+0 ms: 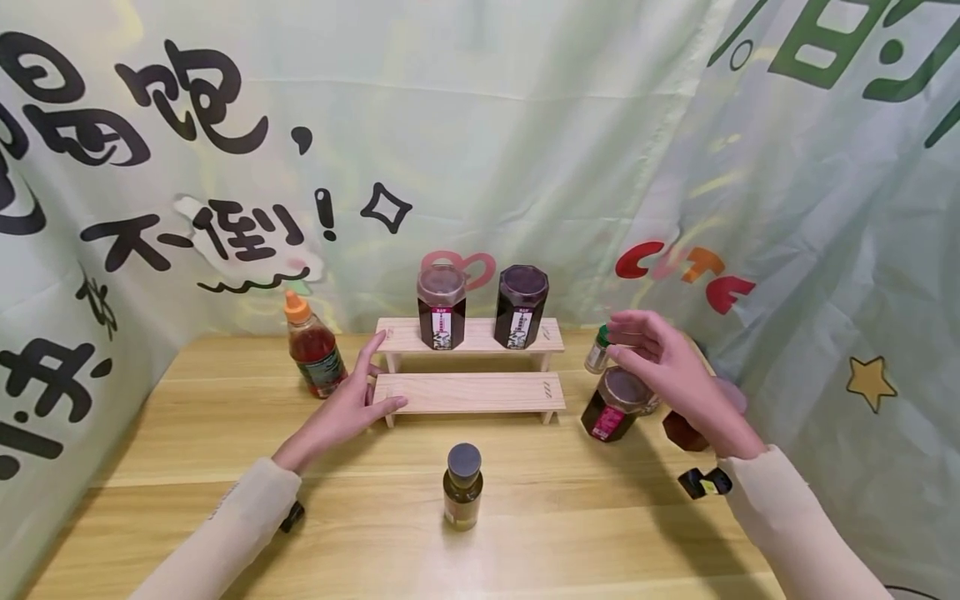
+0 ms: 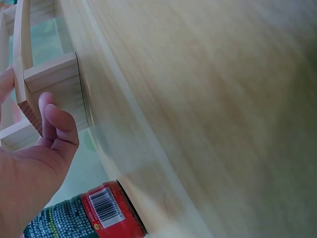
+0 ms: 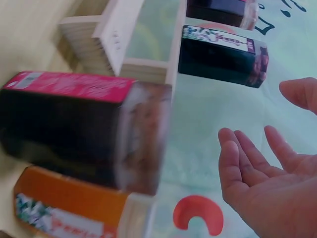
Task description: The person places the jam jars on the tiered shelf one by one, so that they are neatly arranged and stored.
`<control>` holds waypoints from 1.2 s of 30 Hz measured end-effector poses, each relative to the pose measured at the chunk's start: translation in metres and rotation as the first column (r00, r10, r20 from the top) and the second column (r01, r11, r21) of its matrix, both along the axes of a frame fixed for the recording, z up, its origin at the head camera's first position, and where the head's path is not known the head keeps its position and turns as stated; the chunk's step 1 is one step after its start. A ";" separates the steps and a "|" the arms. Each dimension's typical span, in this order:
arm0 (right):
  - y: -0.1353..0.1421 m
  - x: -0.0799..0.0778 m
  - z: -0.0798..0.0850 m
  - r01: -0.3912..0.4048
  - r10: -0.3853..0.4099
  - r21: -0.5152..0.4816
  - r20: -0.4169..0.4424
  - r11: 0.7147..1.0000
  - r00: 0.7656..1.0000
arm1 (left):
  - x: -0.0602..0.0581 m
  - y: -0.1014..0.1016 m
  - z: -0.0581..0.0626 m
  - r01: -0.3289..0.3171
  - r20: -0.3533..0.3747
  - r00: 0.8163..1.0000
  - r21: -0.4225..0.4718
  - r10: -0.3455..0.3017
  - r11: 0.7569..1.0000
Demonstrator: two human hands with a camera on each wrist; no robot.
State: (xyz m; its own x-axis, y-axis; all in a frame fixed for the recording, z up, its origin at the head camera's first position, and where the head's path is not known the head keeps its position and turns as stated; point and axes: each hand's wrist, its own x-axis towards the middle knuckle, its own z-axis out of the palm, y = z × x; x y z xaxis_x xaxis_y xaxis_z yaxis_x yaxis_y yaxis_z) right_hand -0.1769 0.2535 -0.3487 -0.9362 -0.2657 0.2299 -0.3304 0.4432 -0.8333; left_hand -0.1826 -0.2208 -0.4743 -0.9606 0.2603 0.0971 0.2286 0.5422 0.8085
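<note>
My left hand (image 1: 352,408) grips the left end of a two-tier wooden shelf (image 1: 468,393), its thumb on the lower board. In the left wrist view its fingers (image 2: 62,121) curl beneath the board's end. Two dark octagonal jars (image 1: 442,312) with clear-looking lids stand on the upper tier. Over on the right, my right hand (image 1: 667,362) hovers with relaxed fingers and nothing in its grasp. Below it is a dark jar with a pink label (image 1: 611,408). Close to its fingertips stands a small green-capped bottle (image 1: 597,354). The forearm partly covers a reddish-brown jar (image 1: 681,430).
A red sauce bottle with an orange cap (image 1: 318,358) stands left of the shelf, near my left hand. In front of the shelf is a small dark-capped bottle (image 1: 462,492). A printed cloth (image 1: 525,150) hangs behind the wooden table (image 1: 360,542).
</note>
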 end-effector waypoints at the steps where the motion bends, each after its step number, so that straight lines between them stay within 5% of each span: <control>1: 0.003 0.003 -0.004 0.012 -0.012 0.004 -0.015 1.000 1.000 | 0.000 0.000 0.000 -0.001 0.000 1.000 0.001 0.001 1.000; 11: 0.018 0.031 -0.034 0.152 -0.152 0.060 -0.004 0.987 0.988 | 0.000 0.000 0.000 0.005 0.001 1.000 0.000 -0.005 1.000; 25: 0.021 0.039 -0.067 0.166 -0.169 0.222 -0.006 0.961 0.986 | 0.000 0.000 0.000 0.006 0.001 1.000 0.013 -0.006 1.000; 30: 0.021 0.039 -0.076 0.169 -0.184 0.241 0.043 0.956 0.982 | 0.001 -0.001 0.000 0.003 0.001 1.000 0.010 -0.003 1.000; 36: 0.023 0.038 -0.092 0.166 -0.170 0.212 0.004 0.963 0.985 | 0.000 -0.002 -0.001 0.005 0.000 1.000 0.006 -0.005 1.000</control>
